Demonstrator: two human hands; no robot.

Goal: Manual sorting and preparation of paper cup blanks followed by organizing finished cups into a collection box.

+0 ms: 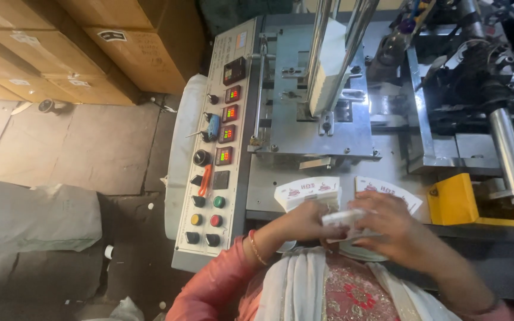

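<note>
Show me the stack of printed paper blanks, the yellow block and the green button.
stack of printed paper blanks (pixel 307 191), head view, top sheet.
yellow block (pixel 452 199), head view, front face.
green button (pixel 219 202), head view, cap.

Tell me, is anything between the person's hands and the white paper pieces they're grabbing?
No, nothing visible is in the way. The left hand and right hand are both already on a small stack of white paper blanks and hold it between them. Two more stacks of printed blanks lie just behind on the machine table.
</note>
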